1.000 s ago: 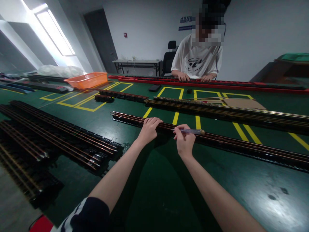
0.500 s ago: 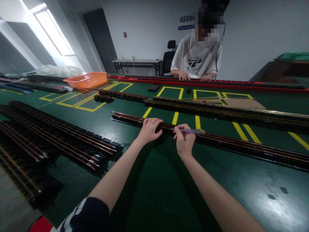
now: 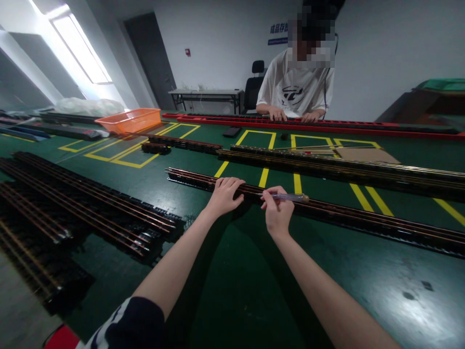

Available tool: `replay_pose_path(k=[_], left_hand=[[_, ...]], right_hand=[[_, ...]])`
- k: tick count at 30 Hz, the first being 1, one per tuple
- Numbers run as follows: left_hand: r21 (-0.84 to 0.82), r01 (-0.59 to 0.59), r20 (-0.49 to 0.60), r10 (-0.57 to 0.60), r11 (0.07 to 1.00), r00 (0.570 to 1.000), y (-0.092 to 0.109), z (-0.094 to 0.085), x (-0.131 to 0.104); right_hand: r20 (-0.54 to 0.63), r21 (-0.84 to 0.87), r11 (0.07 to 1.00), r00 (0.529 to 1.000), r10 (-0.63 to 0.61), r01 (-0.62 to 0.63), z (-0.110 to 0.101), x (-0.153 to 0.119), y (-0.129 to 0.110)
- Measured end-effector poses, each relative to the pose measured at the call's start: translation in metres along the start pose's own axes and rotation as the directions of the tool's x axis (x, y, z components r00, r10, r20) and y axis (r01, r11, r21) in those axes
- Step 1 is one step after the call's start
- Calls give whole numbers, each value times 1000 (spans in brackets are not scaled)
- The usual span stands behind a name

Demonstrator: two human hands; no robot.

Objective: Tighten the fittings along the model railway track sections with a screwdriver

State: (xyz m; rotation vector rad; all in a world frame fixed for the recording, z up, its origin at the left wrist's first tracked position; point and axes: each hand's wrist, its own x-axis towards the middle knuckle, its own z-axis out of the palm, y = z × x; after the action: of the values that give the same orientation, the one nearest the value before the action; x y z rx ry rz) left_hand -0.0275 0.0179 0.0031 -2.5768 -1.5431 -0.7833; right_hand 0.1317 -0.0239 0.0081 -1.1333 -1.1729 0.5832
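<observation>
A long black rail with copper-coloured strips (image 3: 345, 213) lies across the green table in front of me. My left hand (image 3: 225, 196) grips it near its left end, fingers over the far side and thumb at the near edge. In my right hand (image 3: 278, 211) is a screwdriver (image 3: 292, 198) with a clear, purplish handle, held almost level along the rail. Its handle end points right, and its tip meets the strips just left of my fingers. Exactly what the tip touches is too small to make out.
Similar black rails (image 3: 98, 198) lie at the left, and a longer bundle (image 3: 327, 167) lies beyond mine. An orange basket (image 3: 132, 121) stands at the back left. Across the table a person (image 3: 294, 87) has both hands on a long red rail (image 3: 363, 127). A cardboard piece (image 3: 370, 155) lies nearby.
</observation>
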Motion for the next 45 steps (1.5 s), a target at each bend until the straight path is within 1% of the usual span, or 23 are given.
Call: replay_pose_path(k=[9,19,29,33,36,39,41,43,45], left_hand=[[48,20,-3,-20,999,1000,8,-2,1],[82,-19,-71,25,996,997,7,0,0],[72,-19,-94,26,997,995,9,-3,0],[73,-24,-109,32,997,994,7,-3,-1],[76,-29,-111,38,997,993,7,-3,-2],[76,-19,-103,27,997,994,7,-4,-2],[74,-7,-99,15,997,995,8,-4,-2],[72,-2,-99,9,997,995,8,-4,-1],[72,-4,-103,11,997,995,7,-4,-1]], right_hand=[[0,-7,1000,1000,-1,1,-1,-1,0],[9,-26,1000,1000,3,-2,-1,0,0],[14,-33,999,1000,1,-1,-1,-1,-2],[-3,-24,1000,1000,6,-6,-1,-1,-2],[-25,-5,999,999,35,-35,-2,-1,-3],[-28,24,998,998,61,-60,-2,-1,-5],[-30,26,998,998,52,-51,-2,-1,-5],[-50,13,999,998,46,-46,-2,-1,-4],[-79,9,998,995,66,-66,-2,0,-3]])
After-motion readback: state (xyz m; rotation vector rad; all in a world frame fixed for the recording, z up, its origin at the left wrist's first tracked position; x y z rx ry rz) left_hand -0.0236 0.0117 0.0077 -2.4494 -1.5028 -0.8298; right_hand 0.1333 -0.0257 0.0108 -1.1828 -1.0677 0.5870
